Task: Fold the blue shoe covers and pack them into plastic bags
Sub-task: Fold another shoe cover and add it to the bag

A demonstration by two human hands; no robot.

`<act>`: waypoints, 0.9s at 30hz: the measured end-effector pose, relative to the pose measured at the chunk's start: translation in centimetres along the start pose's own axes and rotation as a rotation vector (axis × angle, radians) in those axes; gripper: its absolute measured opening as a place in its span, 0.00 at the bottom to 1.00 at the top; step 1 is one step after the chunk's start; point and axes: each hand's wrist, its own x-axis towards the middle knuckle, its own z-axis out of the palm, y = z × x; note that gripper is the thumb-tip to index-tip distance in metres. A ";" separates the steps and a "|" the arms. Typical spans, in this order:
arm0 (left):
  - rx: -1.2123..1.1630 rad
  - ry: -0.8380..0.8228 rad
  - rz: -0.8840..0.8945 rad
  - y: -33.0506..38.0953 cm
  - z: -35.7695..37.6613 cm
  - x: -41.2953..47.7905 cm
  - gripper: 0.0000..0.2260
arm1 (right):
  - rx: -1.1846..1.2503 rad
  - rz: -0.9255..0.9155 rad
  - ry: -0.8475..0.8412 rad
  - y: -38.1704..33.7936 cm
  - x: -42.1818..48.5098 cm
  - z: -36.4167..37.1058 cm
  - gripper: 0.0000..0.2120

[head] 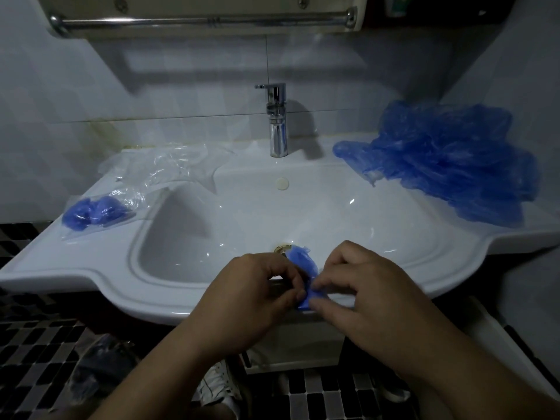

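Left of the white sink [333, 207] lies a clear plastic bag [100, 212] stuffed with blue covers. At the sink's front edge, the left hand [251, 298] and right hand [372, 295] both pinch one small blue plastic shoe cover [304, 277]. Right of the sink sits a big blue pile of shoe covers [448, 159].

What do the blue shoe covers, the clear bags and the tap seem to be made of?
Blue shoe covers: thin plastic film, it seems; half see-through, crumpled, faintly shiny.
Clear bags: thin transparent plastic; the white sink shows through, and creases glint.
Tap: metal, probably chrome-plated; mirror-bright, with sharp reflections.
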 end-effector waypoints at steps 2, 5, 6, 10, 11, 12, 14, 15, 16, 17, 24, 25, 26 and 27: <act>-0.024 0.002 0.013 -0.1 0.0 0.0 0.03 | -0.044 -0.011 -0.055 0.2 0.0 -0.3 0.11; -0.094 -0.029 0.039 0.1 -0.3 -0.3 0.03 | -0.033 -0.029 -0.041 0.2 0.1 -0.5 0.06; -0.136 -0.050 0.045 0.1 -0.4 -0.5 0.04 | -0.013 -0.029 -0.044 0.2 0.1 -0.6 0.03; -0.259 -0.110 0.043 0.4 -1.1 -0.9 0.04 | 0.080 -0.006 -0.083 0.0 0.0 -0.8 0.09; -0.261 -0.113 0.035 0.4 -1.1 -0.9 0.02 | 0.084 0.008 -0.074 -0.1 0.1 -0.8 0.09; -0.255 -0.103 0.025 0.5 -1.1 -0.8 0.03 | 0.083 0.025 -0.053 -0.1 0.1 -0.6 0.10; -0.222 -0.050 -0.002 0.6 -0.8 -0.6 0.07 | 0.079 0.057 0.001 -0.2 0.2 -0.2 0.10; -0.187 -0.014 -0.015 0.6 -0.6 -0.5 0.08 | 0.079 0.077 0.023 -0.3 0.2 0.0 0.11; -0.142 0.023 -0.027 0.7 -0.4 -0.4 0.09 | 0.077 0.095 0.041 -0.4 0.3 0.1 0.11; -0.101 0.055 -0.038 0.7 -0.3 -0.3 0.10 | 0.068 0.109 0.062 -0.5 0.3 0.3 0.11; 0.026 0.128 -0.038 0.6 0.1 -0.1 0.10 | 0.031 0.099 0.142 -1.1 0.6 1.0 0.08; 0.030 0.131 -0.039 0.6 0.1 -0.2 0.10 | 0.046 0.074 0.146 -1.0 0.6 1.0 0.07; 0.036 0.137 -0.040 0.7 0.2 -0.2 0.11 | 0.052 0.055 0.140 -0.9 0.6 1.0 0.05; 0.039 0.143 -0.045 0.8 0.2 -0.2 0.11 | 0.044 0.041 0.113 -0.8 0.5 0.9 0.01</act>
